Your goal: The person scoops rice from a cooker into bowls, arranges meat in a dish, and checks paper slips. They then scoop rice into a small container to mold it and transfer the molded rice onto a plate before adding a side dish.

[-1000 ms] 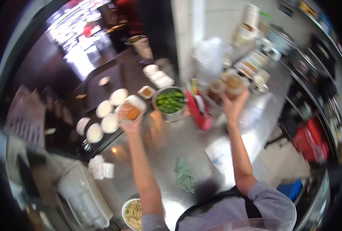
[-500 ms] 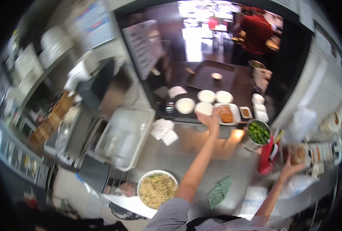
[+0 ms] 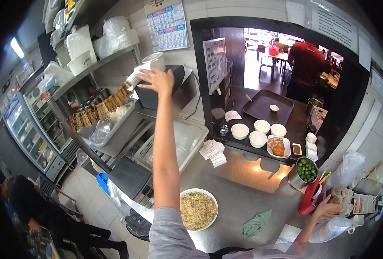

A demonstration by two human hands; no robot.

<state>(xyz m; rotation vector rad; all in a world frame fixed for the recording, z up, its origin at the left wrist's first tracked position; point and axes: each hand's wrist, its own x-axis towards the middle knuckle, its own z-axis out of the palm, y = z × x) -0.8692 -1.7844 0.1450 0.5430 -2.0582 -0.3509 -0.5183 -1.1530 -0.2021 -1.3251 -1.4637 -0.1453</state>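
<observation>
My left hand (image 3: 158, 80) is stretched up and to the left, fingers spread, touching a stack of white cups (image 3: 145, 67) by the shelf. My right hand (image 3: 327, 210) rests low on the steel counter (image 3: 239, 190), right beside several small sauce tubs (image 3: 337, 193); nothing shows in its grip. A plate of fried rice (image 3: 198, 210) sits on the counter below my left arm. A plate of fried pieces (image 3: 277, 146) stands on the dark pass ledge with white bowls (image 3: 257, 138) beside it.
A pot of green limes (image 3: 306, 170), a red holder (image 3: 309, 199) and a green cloth (image 3: 256, 223) are on the counter. A clear plastic bin (image 3: 180, 140) and paper slips (image 3: 213, 151) lie left. A person in red (image 3: 306, 64) stands beyond the hatch; another person (image 3: 32, 211) crouches lower left.
My left hand left the plate of fried pieces on the ledge and swung up to the white cups. My right hand came down to the counter, no tub in it. The view turned left.
</observation>
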